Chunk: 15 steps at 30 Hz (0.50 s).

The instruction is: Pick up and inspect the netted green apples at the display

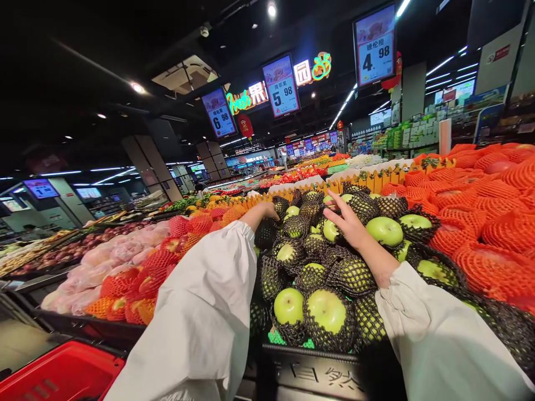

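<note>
Green apples [326, 311], most of them wrapped in black foam nets, fill the display bin in front of me. My left hand [264, 211] reaches to the far left side of the pile, beside a dark-netted apple [266, 234]; its fingertips are largely hidden. Over the far middle of the pile is my right hand [349, 221], its fingers spread and close to a green apple [331, 230]. Nothing shows in its grasp. A bare green apple [384, 231] lies just right of that hand.
Fruit in red-orange foam nets [489, 217] is heaped on the right. Red-netted and pink-wrapped fruit [121, 248] lies on the left. A low yellow fence [376, 182] edges the bin's back. A red basket [62, 370] stands lower left, and price screens [281, 86] hang overhead.
</note>
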Tool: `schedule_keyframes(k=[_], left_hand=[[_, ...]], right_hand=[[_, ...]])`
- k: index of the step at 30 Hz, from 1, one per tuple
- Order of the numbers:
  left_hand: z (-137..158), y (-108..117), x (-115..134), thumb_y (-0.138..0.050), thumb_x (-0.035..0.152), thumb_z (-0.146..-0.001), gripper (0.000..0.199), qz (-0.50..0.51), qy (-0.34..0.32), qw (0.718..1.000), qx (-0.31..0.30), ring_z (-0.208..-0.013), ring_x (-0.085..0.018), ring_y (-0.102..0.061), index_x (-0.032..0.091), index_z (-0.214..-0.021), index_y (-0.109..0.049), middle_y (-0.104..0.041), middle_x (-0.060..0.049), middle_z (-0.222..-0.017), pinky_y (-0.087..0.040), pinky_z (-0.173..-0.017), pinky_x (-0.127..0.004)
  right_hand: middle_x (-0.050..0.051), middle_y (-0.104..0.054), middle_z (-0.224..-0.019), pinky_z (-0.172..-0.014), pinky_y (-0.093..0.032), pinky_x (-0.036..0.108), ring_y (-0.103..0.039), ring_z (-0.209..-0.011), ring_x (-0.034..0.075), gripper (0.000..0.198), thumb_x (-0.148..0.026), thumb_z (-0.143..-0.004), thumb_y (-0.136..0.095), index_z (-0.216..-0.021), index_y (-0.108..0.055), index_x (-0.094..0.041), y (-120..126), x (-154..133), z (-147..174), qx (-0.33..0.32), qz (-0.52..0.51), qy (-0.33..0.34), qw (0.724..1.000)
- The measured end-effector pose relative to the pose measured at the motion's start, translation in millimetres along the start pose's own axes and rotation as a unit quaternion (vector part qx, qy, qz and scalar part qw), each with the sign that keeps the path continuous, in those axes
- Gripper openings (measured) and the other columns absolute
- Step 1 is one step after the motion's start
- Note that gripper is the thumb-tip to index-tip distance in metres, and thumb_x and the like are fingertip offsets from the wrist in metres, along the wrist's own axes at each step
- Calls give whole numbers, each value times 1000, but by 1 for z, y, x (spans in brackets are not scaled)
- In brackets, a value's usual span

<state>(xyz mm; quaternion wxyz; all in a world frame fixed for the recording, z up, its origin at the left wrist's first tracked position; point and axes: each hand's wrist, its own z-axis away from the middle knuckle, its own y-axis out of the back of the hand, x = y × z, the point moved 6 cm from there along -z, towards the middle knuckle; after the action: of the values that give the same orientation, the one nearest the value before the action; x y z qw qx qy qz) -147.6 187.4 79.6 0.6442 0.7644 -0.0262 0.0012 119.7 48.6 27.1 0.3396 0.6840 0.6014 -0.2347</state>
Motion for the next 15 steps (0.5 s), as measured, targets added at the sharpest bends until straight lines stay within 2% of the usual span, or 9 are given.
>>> schedule_keyframes(k=[3,6,10,12,15], left_hand=[[14,12,-6,-75,30,-70,22,-12,-9,999,31,-92,-27,-68,17,-88,-73,-75,-10,-96,-50,-79,-31],[27,51,-24,-58,31,-89,20,-12,7,992,126,-94,-24,-65,16,-99,-68,-72,-10,-104,-48,-76,-32],[51,102,-63,-49,24,-97,19,-21,48,967,249,-99,-21,-60,18,-112,-58,-68,-8,-107,-46,-83,-33],[62,112,-81,-49,22,-98,22,-30,56,963,264,-104,-21,-58,20,-119,-54,-65,-8,-114,-46,-88,-35],[72,106,-101,-57,27,-95,25,-42,60,969,237,-112,-23,-57,19,-119,-56,-58,-9,-128,-45,-98,-38]], right_hand=[[10,-58,-131,-113,-34,56,-51,-123,32,81,-75,-83,-57,-151,-44,-33,3,5,-2,7,-15,2,1000],[9,-60,-128,-114,-35,56,-53,-123,32,78,-74,-83,-58,-149,-47,-33,5,10,-5,4,-16,14,1000],[9,-63,-127,-112,-38,56,-55,-123,31,74,-72,-84,-58,-147,-48,-34,6,12,-8,-10,-13,24,1000],[9,-65,-126,-111,-39,55,-56,-123,31,73,-71,-84,-59,-145,-49,-33,6,10,-8,-9,-15,23,1000],[10,-67,-122,-109,-41,54,-58,-121,32,72,-71,-84,-60,-143,-51,-31,8,8,-8,0,-16,25,1000]])
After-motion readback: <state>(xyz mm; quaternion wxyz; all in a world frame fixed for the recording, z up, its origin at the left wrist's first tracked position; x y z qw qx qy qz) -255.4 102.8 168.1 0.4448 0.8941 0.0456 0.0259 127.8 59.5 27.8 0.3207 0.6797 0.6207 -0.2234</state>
